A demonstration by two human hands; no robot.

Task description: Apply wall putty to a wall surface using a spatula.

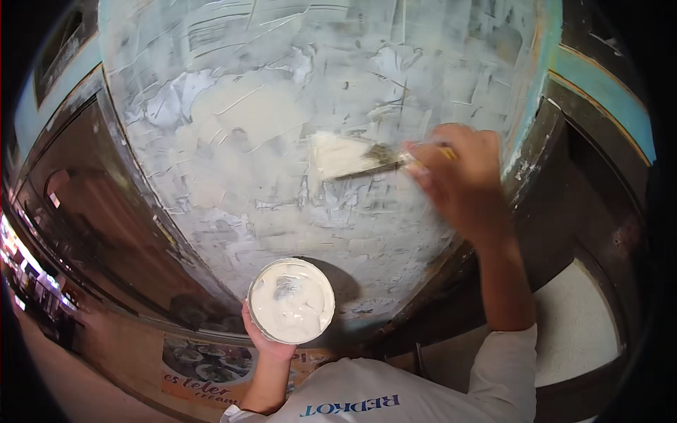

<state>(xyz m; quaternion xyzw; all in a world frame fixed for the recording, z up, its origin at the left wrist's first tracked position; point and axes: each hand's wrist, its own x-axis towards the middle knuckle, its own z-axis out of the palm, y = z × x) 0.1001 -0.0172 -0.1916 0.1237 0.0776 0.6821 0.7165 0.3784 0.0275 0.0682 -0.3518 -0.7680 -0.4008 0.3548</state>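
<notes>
Putty could drip from the loaded flat brush (352,156) clenched in the right hand (462,176), centre frame, while the left hand (264,342) cups the round white-filled tub (292,301) below.

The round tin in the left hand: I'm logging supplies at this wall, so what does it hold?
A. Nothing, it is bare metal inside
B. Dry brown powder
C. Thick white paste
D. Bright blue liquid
C: the left hand cups the round tin from below, and its inside is filled with a thick white paste like the patches spread on the wall.
</notes>
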